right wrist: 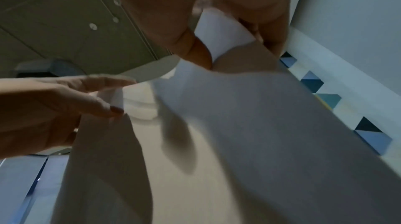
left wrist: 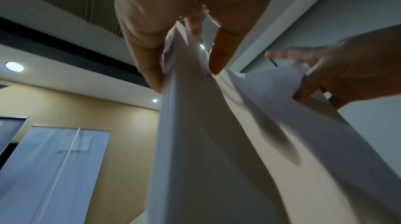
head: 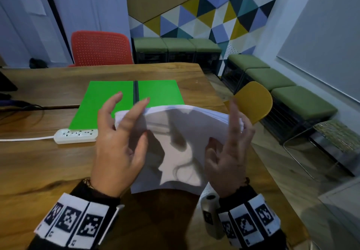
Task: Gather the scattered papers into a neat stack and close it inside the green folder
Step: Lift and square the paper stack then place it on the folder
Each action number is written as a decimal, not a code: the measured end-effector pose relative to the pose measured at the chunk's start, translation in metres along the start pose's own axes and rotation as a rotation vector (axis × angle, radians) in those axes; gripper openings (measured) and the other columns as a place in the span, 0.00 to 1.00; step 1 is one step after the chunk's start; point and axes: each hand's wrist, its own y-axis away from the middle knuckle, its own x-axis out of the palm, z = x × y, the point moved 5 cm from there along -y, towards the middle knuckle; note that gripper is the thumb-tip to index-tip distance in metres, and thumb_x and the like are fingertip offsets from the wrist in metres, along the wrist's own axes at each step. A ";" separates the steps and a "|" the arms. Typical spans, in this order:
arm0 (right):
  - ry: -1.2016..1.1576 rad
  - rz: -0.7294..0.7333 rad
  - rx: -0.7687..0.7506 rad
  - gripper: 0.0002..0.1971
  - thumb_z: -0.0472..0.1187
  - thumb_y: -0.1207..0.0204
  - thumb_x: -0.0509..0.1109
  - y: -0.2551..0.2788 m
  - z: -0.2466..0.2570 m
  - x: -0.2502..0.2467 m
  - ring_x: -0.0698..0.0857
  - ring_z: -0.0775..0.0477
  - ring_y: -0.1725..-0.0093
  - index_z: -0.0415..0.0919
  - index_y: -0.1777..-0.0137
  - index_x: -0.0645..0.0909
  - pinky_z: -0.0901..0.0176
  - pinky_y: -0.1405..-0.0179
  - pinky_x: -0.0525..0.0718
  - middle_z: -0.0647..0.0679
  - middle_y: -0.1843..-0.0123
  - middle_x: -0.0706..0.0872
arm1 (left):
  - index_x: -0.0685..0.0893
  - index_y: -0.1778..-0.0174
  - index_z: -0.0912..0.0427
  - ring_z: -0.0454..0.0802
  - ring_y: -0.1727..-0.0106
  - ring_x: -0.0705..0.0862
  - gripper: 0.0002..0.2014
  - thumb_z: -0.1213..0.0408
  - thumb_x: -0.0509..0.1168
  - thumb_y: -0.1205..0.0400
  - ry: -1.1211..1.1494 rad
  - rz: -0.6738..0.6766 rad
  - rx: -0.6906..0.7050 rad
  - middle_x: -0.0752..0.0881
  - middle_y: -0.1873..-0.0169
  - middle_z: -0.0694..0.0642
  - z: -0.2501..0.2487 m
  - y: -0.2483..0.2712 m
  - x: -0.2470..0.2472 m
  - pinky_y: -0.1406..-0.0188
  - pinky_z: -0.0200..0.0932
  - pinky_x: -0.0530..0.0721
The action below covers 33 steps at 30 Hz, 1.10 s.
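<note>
A stack of white papers (head: 179,148) is held tilted above the wooden table (head: 48,167), sagging a little in the middle. My left hand (head: 134,121) pinches its left edge, thumb on the near face and fingers behind; the left wrist view shows the paper edge (left wrist: 195,124) between thumb and fingers of the left hand (left wrist: 186,73). My right hand (head: 228,132) grips the right edge, and the right wrist view shows the right hand (right wrist: 234,45) with its thumb and fingers around the sheets (right wrist: 238,124). The green folder (head: 109,103) lies open and flat behind the papers.
A white power strip (head: 76,135) with its cord lies left of the hands, just in front of the folder. Dark cables (head: 19,105) sit at the table's left edge. A red chair (head: 101,48) stands beyond the table, a yellow chair (head: 255,101) and green benches (head: 302,101) to the right.
</note>
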 end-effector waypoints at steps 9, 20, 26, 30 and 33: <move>0.041 0.128 0.015 0.31 0.31 0.34 0.63 -0.005 -0.005 -0.007 0.71 0.62 0.47 0.55 0.32 0.69 0.91 0.60 0.72 0.38 0.33 0.71 | 0.78 0.34 0.52 0.36 0.46 0.69 0.24 0.67 0.65 0.28 0.010 0.070 -0.060 0.74 0.31 0.66 0.002 0.001 0.000 0.46 0.09 0.58; -0.104 0.101 0.016 0.33 0.30 0.30 0.63 -0.008 -0.013 -0.011 0.77 0.57 0.49 0.54 0.27 0.63 0.82 0.57 0.77 0.43 0.36 0.77 | 0.65 0.25 0.44 0.42 0.58 0.78 0.33 0.70 0.64 0.25 0.149 0.084 0.013 0.77 0.37 0.54 0.007 0.000 -0.002 0.55 0.20 0.77; -0.680 0.303 0.421 0.23 0.25 0.29 0.69 0.020 -0.071 0.025 0.86 0.65 0.54 0.51 0.42 0.72 0.66 0.56 0.84 0.57 0.56 0.90 | 0.78 0.40 0.51 0.43 0.52 0.89 0.34 0.43 0.76 0.41 0.838 0.231 -0.569 0.91 0.63 0.46 0.062 0.034 0.040 0.66 0.24 0.82; -0.543 0.201 0.382 0.10 0.42 0.29 0.67 0.029 -0.069 0.033 0.85 0.60 0.52 0.49 0.47 0.76 0.66 0.55 0.83 0.56 0.53 0.86 | 0.83 0.60 0.55 0.33 0.65 0.86 0.14 0.47 0.69 0.28 0.672 0.178 -0.506 0.91 0.67 0.39 0.071 0.045 0.057 0.66 0.31 0.83; -0.559 0.119 0.298 0.14 0.35 0.27 0.65 0.026 -0.059 0.026 0.85 0.56 0.48 0.36 0.41 0.75 0.71 0.53 0.83 0.48 0.49 0.85 | 0.83 0.57 0.57 0.30 0.64 0.87 0.02 0.64 0.65 0.22 0.685 0.086 -0.451 0.90 0.66 0.33 0.066 0.036 0.050 0.64 0.27 0.83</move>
